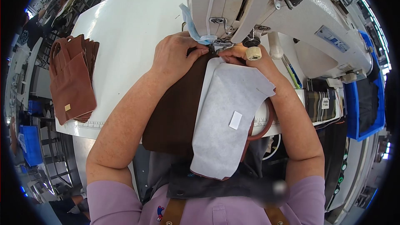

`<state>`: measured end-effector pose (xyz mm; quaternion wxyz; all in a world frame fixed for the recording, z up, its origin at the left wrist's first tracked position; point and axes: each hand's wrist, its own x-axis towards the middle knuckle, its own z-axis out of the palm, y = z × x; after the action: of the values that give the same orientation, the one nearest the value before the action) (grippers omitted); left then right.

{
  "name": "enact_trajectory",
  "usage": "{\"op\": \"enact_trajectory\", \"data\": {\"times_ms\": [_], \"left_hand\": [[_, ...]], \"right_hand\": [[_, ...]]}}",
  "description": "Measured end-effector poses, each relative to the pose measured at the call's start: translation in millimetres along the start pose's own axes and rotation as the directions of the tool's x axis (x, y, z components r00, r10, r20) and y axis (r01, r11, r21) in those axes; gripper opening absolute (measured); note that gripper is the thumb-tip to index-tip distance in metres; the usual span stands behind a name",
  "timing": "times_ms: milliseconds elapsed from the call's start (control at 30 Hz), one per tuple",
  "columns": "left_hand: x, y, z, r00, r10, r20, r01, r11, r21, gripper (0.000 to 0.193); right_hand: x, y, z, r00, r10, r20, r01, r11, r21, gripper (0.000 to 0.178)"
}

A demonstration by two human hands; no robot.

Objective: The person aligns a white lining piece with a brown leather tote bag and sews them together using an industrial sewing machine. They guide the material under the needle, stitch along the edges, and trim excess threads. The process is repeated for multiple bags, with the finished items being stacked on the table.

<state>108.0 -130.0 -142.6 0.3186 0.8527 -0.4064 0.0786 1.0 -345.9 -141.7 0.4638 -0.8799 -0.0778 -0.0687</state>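
Brown and pale grey, side by side: one cloth piece [173,112] and one panel [223,87] bearing one white label [235,120], both reaching up to the needle of one sewing machine [304,16]. Pinching the cloth's top edge with the left hand's [177,54] fingers. Touching near the panel's top with the right hand [250,56], partly hidden; impossible to tell whether pinching. Leftward, on one table [125,21], one stack of reddish-brown bags [73,79], too overlapped to count.
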Motion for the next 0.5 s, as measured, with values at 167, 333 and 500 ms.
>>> {"op": "enact_trajectory", "data": {"times_ms": [167,333,500], "left_hand": [[-1,-1,1,1.000,0.007,-0.012,-0.007,1.000,-0.003,0.013],[1,-3,2,0.999,0.026,-0.022,-0.026,1.000,-0.002,0.013],[2,-5,-8,0.974,0.213,-0.075,-0.203,0.971,0.124,0.016]], "right_hand": [[0,-2,1,0.998,0.065,0.004,-0.065,0.995,0.072,0.024],[0,2,0,1.000,-0.016,0.001,0.016,1.000,-0.027,0.025],[4,-6,3,0.965,0.258,0.041,-0.257,0.913,0.317,0.025]]}}
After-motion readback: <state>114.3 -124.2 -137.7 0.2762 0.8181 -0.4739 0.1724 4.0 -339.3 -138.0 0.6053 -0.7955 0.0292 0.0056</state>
